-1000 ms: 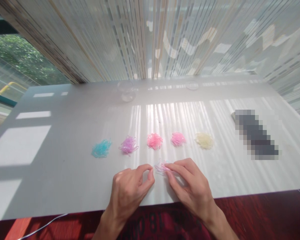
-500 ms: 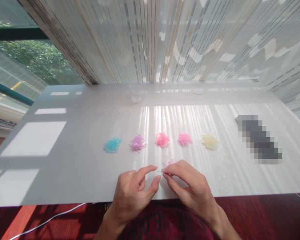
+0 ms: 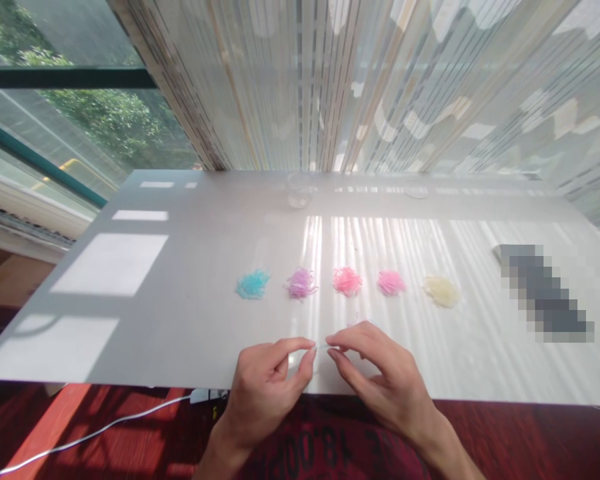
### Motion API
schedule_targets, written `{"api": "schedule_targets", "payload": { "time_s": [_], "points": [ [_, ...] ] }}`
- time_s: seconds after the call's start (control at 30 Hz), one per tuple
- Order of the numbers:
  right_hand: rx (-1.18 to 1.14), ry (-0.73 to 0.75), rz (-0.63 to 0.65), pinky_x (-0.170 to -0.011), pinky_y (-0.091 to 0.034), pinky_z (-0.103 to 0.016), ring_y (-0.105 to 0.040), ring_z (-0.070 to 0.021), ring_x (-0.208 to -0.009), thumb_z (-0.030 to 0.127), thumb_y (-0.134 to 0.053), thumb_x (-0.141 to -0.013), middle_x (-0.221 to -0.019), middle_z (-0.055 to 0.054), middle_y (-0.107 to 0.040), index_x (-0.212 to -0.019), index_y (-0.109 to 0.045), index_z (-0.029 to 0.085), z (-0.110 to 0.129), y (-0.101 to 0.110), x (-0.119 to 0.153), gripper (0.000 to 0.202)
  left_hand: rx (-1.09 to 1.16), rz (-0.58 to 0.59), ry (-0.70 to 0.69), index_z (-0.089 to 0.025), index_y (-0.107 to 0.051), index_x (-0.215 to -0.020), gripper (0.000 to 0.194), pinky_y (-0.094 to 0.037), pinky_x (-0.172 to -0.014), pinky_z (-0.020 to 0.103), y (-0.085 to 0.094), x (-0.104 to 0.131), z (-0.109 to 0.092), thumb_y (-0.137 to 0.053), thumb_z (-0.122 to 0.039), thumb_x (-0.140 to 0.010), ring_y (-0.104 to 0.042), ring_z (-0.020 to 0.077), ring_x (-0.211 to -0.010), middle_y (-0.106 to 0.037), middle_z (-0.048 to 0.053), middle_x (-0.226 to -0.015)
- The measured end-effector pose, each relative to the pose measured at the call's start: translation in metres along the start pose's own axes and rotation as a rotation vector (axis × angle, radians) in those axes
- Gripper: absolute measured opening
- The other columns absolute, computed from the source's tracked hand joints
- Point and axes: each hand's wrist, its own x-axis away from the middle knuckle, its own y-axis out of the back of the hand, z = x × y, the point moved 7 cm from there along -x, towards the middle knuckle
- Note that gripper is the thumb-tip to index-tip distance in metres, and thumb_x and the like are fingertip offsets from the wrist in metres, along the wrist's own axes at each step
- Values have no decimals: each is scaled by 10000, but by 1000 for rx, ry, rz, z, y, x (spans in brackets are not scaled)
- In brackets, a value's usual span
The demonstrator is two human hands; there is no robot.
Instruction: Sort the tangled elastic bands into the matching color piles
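Though five single-colour piles lie on the counter, one heap, partly hidden behind the right hand, seems outstanding; the fingers of that hand and the left hand, nearly closed, apparently pinch a thin strand.

A sunlit room, most likely in a home, is showing itself through its furnishings: a sheer striped curtain is hanging behind a plain white worktop, and a window with a dark green frame is looking out on leafy trees and a yellow railing. Sunlight is falling in bars and pane-shaped patches across the white surface. Below, reddish wood-grain flooring is showing, and a white cable is trailing near the worktop's edge. Which room it is, the view is leaving unclear.
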Motion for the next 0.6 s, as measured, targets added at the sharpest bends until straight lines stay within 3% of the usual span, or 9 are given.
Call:
{"api": "schedule_targets", "payload": {
  "time_s": [0.1, 0.2, 0.3, 0.43, 0.6],
  "points": [
    [30, -23, -13, -717, -591, -275, -697, -159, -825, 103, -641, -961, -916, -32, -729, -1147, -676, 231, -1, 8, -1, 229, -76, -86, 85, -177, -778, -897, 103, -280, -448, 167, 21, -2, 17, -692, -227, -921, -249, 52, -444, -213, -103, -573],
    [80, -66, -60, -690, -584, -273, -691, -161, -792, 120, -637, -962, -899, -31, -734, -1083, -699, 235, -9, 23, 3, 179, -187, -214, 262, -170, -808, -901, 185, -300, -479, 166, 50, -5, 47, -697, -317, -913, -250, 59, -467, -201, -97, -574],
    [151, -103, -113, -630, -558, -271, -665, -156, -715, 157, -638, -968, -861, -22, -731, -1040, -719, 245, -23, 37, 12, 139, -249, -271, 421, -162, -822, -884, 305, -322, -501, 184, 73, -10, 75, -677, -430, -887, -269, 72, -478, -213, -93, -556],
    [190, -179, -150, -612, -529, -267, -646, -150, -697, 199, -647, -973, -834, -12, -708, -1015, -724, 247, -42, 45, 27, 100, -312, -199, 562, -156, -822, -843, 382, -331, -518, 208, 79, -18, 97, -651, -497, -837, -290, 89, -490, -230, -84, -543],
    [163, -207, -139, -633, -526, -265, -653, -145, -715, 213, -646, -980, -861, -14, -710, -1040, -724, 244, -50, 45, 33, 104, -417, -124, 635, -181, -828, -832, 390, -325, -515, 227, 77, -25, 105, -622, -511, -809, -326, 108, -478, -254, -75, -508]
  ]
}}
